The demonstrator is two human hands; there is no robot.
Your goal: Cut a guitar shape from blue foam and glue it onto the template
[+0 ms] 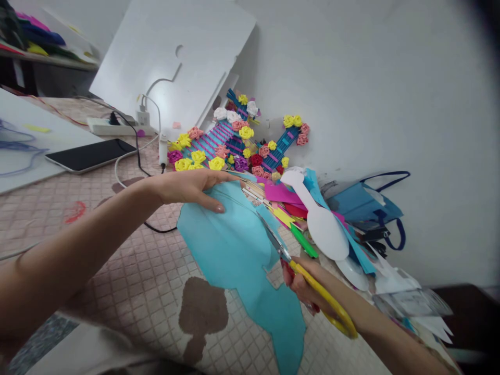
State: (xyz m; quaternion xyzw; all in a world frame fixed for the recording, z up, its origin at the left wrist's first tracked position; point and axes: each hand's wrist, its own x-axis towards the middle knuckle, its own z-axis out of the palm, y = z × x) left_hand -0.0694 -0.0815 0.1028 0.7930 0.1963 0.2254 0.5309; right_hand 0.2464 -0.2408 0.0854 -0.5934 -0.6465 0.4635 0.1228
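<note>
A large light-blue sheet (230, 239), cut with a curved outline and a narrow tail, lies on the checked tablecloth. Across its far part rests my left hand (191, 187), fingers stretched out and thumb apart, touching the sheet's upper face. My right hand (300, 284) is closed round scissors (326, 299) with a yellow and a red handle loop. Their metal blades point away from me at the sheet's right edge, beside a partly separated strip of blue (274, 221). The undersides of the left fingertips are hidden.
Flower-covered stick crafts (234, 138) stand against the wall. White spoon-shaped cutouts (326, 232), a green marker (303, 240) and coloured paper scraps crowd the right side, near a blue bag (367, 205). At left are a black-screened tablet (91, 155), a power strip (113, 126) and cables.
</note>
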